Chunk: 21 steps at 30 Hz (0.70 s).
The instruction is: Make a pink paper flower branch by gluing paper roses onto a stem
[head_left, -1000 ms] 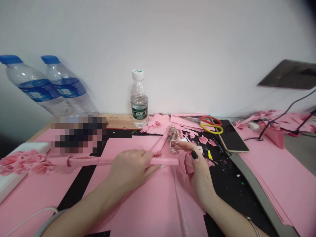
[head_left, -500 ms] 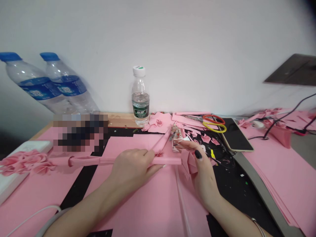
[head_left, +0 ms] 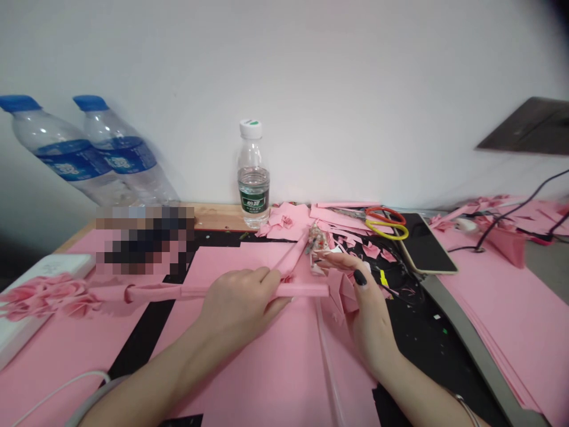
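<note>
My left hand [head_left: 242, 299] is closed around a rolled pink paper tube [head_left: 306, 289] lying sideways across the middle of the view. Leftward the tube runs on into a paper stem with a bunch of pink paper flowers [head_left: 51, 295] at its far end. My right hand [head_left: 376, 314] curls around a folded pink paper piece [head_left: 341, 290] at the tube's right end, the thumb on its near side. Its other fingers are partly hidden behind the paper. Another pink paper roll [head_left: 293, 252] slants away just behind my left hand.
Flat pink sheets [head_left: 267, 367] cover much of the black table mat. Scissors [head_left: 386, 224] and a phone [head_left: 429, 243] lie at the back right, near paper scraps and cables. A small water bottle [head_left: 254, 190] stands by the wall; two larger bottles [head_left: 124, 154] lean at left.
Almost nothing differs. Both hands stay in place on the paper, and the whole view has shifted very slightly.
</note>
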{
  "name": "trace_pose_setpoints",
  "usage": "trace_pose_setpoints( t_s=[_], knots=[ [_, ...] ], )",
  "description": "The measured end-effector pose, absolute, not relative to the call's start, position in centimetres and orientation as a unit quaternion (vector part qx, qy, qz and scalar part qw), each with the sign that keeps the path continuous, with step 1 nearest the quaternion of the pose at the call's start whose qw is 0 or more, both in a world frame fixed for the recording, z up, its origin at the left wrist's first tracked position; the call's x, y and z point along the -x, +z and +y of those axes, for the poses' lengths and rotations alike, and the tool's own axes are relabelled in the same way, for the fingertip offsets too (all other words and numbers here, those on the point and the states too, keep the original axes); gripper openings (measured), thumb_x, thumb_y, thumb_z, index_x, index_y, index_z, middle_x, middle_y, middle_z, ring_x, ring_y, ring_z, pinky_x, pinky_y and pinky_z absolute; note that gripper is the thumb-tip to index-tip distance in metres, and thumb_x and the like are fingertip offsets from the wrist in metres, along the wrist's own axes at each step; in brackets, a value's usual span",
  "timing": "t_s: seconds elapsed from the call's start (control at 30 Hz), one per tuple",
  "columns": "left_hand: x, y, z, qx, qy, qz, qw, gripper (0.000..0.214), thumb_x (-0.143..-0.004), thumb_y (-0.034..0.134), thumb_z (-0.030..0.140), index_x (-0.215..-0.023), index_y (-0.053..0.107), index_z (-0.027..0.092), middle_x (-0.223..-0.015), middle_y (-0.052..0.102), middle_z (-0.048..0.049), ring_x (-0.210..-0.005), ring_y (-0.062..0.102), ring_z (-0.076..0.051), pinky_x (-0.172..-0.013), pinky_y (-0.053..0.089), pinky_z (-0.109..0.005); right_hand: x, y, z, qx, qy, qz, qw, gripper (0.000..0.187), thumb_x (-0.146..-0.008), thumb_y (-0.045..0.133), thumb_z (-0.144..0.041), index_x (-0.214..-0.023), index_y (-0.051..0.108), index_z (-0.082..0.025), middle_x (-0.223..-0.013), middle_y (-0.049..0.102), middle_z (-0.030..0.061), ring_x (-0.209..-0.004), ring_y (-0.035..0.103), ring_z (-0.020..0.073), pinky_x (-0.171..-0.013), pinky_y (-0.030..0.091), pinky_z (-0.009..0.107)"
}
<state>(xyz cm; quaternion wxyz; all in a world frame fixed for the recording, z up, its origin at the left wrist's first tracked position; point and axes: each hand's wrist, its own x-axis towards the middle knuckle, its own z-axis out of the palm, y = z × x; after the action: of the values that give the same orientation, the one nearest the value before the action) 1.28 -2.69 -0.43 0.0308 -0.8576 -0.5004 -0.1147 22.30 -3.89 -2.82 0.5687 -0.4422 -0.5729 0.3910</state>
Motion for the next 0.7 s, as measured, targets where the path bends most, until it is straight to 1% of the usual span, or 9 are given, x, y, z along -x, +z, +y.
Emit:
trace_pose_setpoints(
  t_s=[0.1, 0.2, 0.27, 0.33, 0.47, 0.57, 0.63, 0.7],
  knots=[
    [-1.3, -0.3, -2.8, 0.865, -0.118, -0.487, 0.035, 0.008, -0.089, 0.061, 0.026, -0.093, 0.065, 0.021, -0.078, 0.070, -0.0001, -0.062, 0.063, -0.020, -0.050, 0.028, -0.029, -22.5, -2.9, -3.6, 0.441, 0.396, -0.567, 0.571, 0.035, -0.100, 0.042, -0.050, -0.120, 0.063, -0.030, -0.124, 0.064, 0.0060, -0.119, 0.057, 0.0287, -0.108, 0.037, 0.050],
    [-1.1, -0.3, -2.9, 0.876, -0.136, -0.460, 0.049, 0.012, -0.093, 0.057, 0.023, -0.102, 0.064, 0.022, -0.083, 0.070, -0.0003, -0.067, 0.063, -0.019, -0.051, 0.031, -0.029, -22.6, -2.9, -3.3, 0.440, 0.408, -0.564, 0.568, 0.035, -0.100, 0.042, -0.049, -0.118, 0.063, -0.028, -0.123, 0.065, 0.0065, -0.119, 0.058, 0.0279, -0.110, 0.037, 0.049],
    [-1.0, -0.4, -2.9, 0.882, -0.143, -0.445, 0.062, 0.014, -0.096, 0.053, 0.022, -0.103, 0.064, 0.022, -0.085, 0.070, -0.0011, -0.070, 0.063, -0.020, -0.051, 0.032, -0.029, -22.7, -2.9, -3.1, 0.441, 0.412, -0.564, 0.564, 0.036, -0.100, 0.042, -0.050, -0.117, 0.064, -0.027, -0.122, 0.066, 0.0075, -0.117, 0.059, 0.0280, -0.109, 0.039, 0.049],
    [-0.8, -0.4, -2.9, 0.886, -0.145, -0.435, 0.072, 0.015, -0.098, 0.050, 0.021, -0.101, 0.064, 0.022, -0.084, 0.070, -0.0015, -0.071, 0.062, -0.020, -0.052, 0.033, -0.030, -22.9, -2.9, -3.0, 0.442, 0.413, -0.563, 0.563, 0.039, -0.098, 0.043, -0.053, -0.118, 0.063, -0.026, -0.123, 0.067, 0.0086, -0.117, 0.060, 0.0289, -0.107, 0.041, 0.050],
    [-0.4, -0.3, -2.7, 0.887, -0.149, -0.427, 0.089, 0.018, -0.101, 0.046, 0.024, -0.099, 0.064, 0.020, -0.075, 0.067, -0.0014, -0.066, 0.059, -0.021, -0.054, 0.033, -0.031, -23.3, -2.5, -2.7, 0.443, 0.418, -0.554, 0.568, 0.042, -0.097, 0.043, -0.056, -0.119, 0.061, -0.026, -0.126, 0.066, 0.0097, -0.121, 0.059, 0.0297, -0.105, 0.045, 0.049],
    [-0.2, -0.3, -2.7, 0.881, -0.168, -0.430, 0.104, 0.020, -0.101, 0.048, 0.031, -0.106, 0.063, 0.019, -0.072, 0.066, -0.0013, -0.065, 0.058, -0.022, -0.054, 0.034, -0.032, -23.5, -1.9, -2.6, 0.433, 0.437, -0.533, 0.581, 0.039, -0.097, 0.043, -0.054, -0.119, 0.061, -0.027, -0.129, 0.065, 0.0097, -0.120, 0.061, 0.0286, -0.099, 0.050, 0.047],
    [-0.1, -0.3, -2.7, 0.877, -0.183, -0.431, 0.106, 0.023, -0.100, 0.050, 0.033, -0.115, 0.061, 0.018, -0.073, 0.068, -0.0013, -0.066, 0.060, -0.022, -0.055, 0.035, -0.032, -23.5, -1.6, -2.6, 0.427, 0.445, -0.522, 0.589, 0.038, -0.098, 0.043, -0.053, -0.119, 0.061, -0.027, -0.128, 0.065, 0.0101, -0.120, 0.061, 0.0281, -0.099, 0.051, 0.046],
    [-0.1, -0.3, -2.8, 0.876, -0.190, -0.433, 0.096, 0.023, -0.100, 0.050, 0.032, -0.114, 0.060, 0.018, -0.074, 0.069, -0.0012, -0.066, 0.060, -0.022, -0.055, 0.035, -0.032, -23.5, -1.4, -2.6, 0.430, 0.440, -0.517, 0.595, 0.038, -0.097, 0.044, -0.053, -0.118, 0.061, -0.026, -0.126, 0.066, 0.0104, -0.119, 0.061, 0.0283, -0.100, 0.050, 0.046]
  ],
)
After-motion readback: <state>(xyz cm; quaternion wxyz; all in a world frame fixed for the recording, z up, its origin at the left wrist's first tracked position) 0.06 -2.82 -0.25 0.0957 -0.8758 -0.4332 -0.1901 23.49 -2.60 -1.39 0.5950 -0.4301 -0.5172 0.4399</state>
